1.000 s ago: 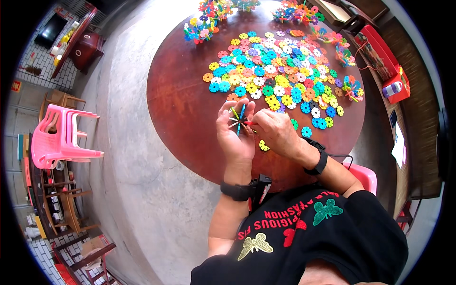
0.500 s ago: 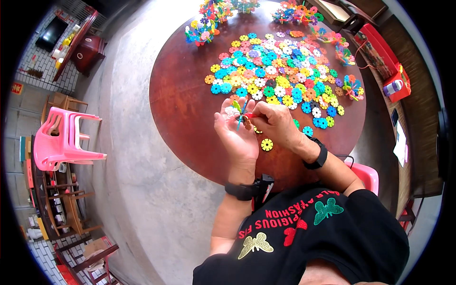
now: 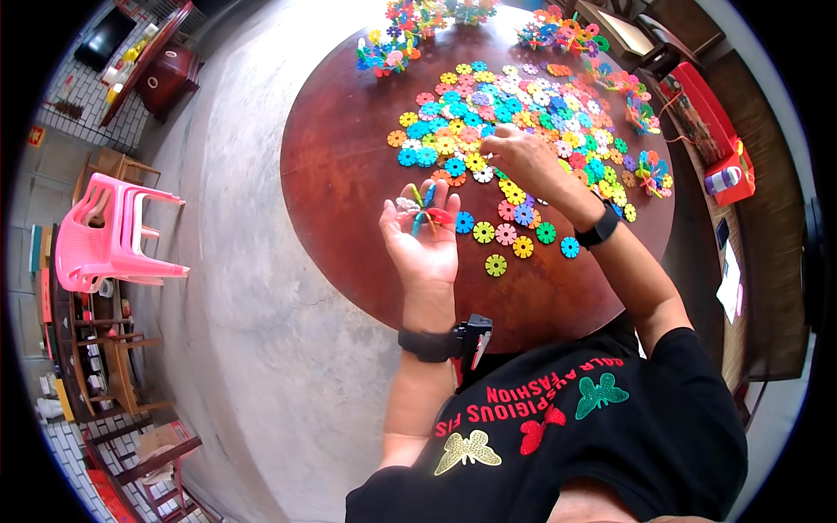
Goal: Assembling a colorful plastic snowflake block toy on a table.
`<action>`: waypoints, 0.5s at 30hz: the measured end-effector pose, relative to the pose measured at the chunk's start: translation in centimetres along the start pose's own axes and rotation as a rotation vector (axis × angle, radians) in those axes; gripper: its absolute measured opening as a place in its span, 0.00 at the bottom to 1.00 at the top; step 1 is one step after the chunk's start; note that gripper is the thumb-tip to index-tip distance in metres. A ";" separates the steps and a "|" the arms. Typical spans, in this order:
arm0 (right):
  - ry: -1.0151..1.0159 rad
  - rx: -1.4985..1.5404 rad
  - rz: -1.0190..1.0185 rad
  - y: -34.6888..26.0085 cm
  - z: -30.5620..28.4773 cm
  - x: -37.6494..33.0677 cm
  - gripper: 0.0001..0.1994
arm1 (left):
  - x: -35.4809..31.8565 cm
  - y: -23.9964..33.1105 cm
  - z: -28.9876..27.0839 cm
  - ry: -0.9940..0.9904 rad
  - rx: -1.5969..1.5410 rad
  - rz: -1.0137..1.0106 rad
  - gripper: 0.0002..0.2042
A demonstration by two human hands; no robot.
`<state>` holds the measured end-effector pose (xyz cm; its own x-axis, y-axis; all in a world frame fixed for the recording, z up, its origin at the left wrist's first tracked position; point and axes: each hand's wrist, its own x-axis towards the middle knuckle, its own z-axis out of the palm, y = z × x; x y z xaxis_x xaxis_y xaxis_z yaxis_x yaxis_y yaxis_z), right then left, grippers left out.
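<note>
My left hand is palm up, holding a small cluster of interlocking flower-shaped plastic discs in red, white, green, blue and orange. Its fingers curl lightly upward behind the cluster. My right hand reaches over the spread of loose flower discs, fingers bent down toward them and drawn together. Whatever lies between those fingertips is hidden. Close to my hands, a few loose discs sit apart from the spread, among them a yellow-green disc and a blue disc.
The discs lie on a round dark-red table. Finished-looking disc clusters stand along its far and right edges. A stack of pink plastic chairs is on the floor at left. A red box rests on the right-hand bench.
My right hand has left the cluster in my left palm and moved up and right to the loose discs. The red disc it pinched now sits in the cluster. My left hand shifted slightly left.
</note>
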<state>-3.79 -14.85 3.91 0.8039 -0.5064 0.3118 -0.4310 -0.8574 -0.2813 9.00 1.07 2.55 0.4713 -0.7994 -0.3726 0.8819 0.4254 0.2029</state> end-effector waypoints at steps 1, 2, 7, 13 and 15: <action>0.000 -0.005 -0.002 0.6 0.7 0.2 0.05 | 0.0 -0.1 0.2 -0.011 -0.026 -0.054 0.18; -0.023 -0.049 -0.009 0.7 1.5 0.5 0.07 | 0.0 -0.1 0.1 -0.011 -0.027 -0.051 0.18; -0.123 -0.113 0.064 1.0 3.5 1.0 0.13 | -0.3 -0.1 0.4 -0.115 -0.016 -0.118 0.19; -0.059 -0.067 0.108 0.7 2.5 1.3 0.17 | -0.4 -0.4 0.8 -0.168 0.006 -0.107 0.16; -0.028 -0.027 0.087 1.4 2.5 0.9 0.12 | -0.6 -0.5 1.1 -0.168 0.031 -0.092 0.15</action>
<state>-2.61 -16.25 1.54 0.7738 -0.5769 0.2615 -0.5107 -0.8125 -0.2812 8.27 0.86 3.62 0.3787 -0.8952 -0.2351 0.9197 0.3355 0.2039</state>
